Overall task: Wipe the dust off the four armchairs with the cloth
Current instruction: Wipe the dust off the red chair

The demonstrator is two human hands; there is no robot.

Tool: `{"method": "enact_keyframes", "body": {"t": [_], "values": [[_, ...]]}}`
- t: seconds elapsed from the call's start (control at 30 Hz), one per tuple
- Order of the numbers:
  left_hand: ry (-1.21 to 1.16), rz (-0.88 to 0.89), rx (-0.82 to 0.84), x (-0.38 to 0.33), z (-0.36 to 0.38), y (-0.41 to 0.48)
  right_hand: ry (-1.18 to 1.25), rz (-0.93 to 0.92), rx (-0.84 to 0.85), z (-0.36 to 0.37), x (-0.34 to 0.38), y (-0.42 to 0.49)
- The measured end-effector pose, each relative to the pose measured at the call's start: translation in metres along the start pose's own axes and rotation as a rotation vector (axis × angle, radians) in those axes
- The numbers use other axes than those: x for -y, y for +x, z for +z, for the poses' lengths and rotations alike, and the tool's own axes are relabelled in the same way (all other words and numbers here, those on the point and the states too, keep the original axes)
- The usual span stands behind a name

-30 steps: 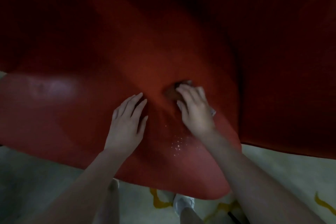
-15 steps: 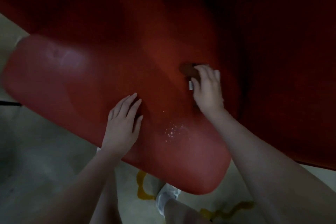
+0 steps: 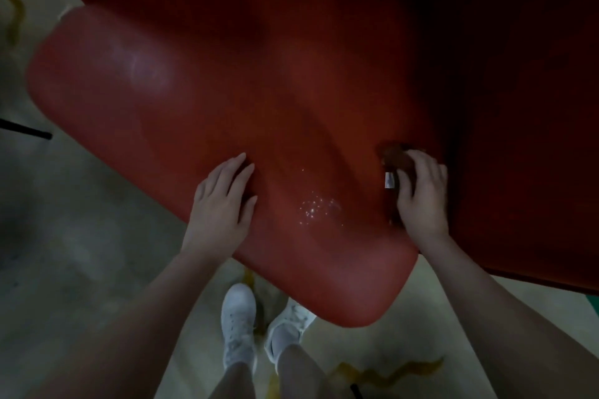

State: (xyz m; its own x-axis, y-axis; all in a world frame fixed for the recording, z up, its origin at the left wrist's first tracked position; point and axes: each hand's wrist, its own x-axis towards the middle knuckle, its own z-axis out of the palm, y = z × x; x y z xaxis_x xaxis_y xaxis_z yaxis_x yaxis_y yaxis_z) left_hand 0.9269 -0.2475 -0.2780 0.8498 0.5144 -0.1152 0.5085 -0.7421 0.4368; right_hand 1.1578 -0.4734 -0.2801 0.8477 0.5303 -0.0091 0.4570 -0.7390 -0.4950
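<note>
Overhead, the dim room shows a pale floor (image 3: 81, 236) crossed by wavy yellow markings (image 3: 389, 372), with a thin black bar (image 3: 26, 131) jutting in at the left edge. Most of the view is a smooth red armchair (image 3: 227, 91), its broad rounded panel running from upper left to lower right, with a second, darker red surface beside it on the right. A patch of small bright specks (image 3: 319, 207) glints on the panel between the hands. The left hand (image 3: 220, 204) rests flat on the panel, fingers straight and close together. The right hand (image 3: 421, 197) presses near the panel's right edge, fingers curled over a bunched brown cloth (image 3: 397, 157). The cloth's visible length runs away from the person, along the thumb side; a white tag (image 3: 389, 180) hangs from it. White shoes (image 3: 238, 317) stand below.
</note>
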Motion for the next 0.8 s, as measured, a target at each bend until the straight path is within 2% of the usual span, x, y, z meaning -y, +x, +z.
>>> {"method": "enact_keyframes", "body": {"t": [0.17, 0.23, 0.4, 0.53, 0.63, 0.8], "values": [[-0.012, 0.004, 0.006, 0.008, 0.004, -0.025, 0.029, 0.079, -0.131, 0.027, 0.043, 0.018], [-0.023, 0.019, -0.002, 0.01, 0.004, -0.03, 0.022, 0.003, -0.101, 0.036, 0.062, 0.02], [-0.043, 0.035, 0.011, 0.018, 0.005, -0.032, -0.019, -0.324, 0.108, 0.045, 0.09, -0.008], [-0.062, 0.05, 0.019, 0.023, 0.006, -0.032, -0.057, -0.411, 0.174, 0.035, 0.071, -0.041], [-0.084, 0.044, 0.004, 0.022, 0.008, -0.034, -0.061, -0.284, 0.094, 0.027, 0.044, -0.057], [-0.084, 0.05, -0.019, 0.022, 0.012, -0.036, -0.019, 0.121, -0.238, 0.03, 0.02, -0.078]]}}
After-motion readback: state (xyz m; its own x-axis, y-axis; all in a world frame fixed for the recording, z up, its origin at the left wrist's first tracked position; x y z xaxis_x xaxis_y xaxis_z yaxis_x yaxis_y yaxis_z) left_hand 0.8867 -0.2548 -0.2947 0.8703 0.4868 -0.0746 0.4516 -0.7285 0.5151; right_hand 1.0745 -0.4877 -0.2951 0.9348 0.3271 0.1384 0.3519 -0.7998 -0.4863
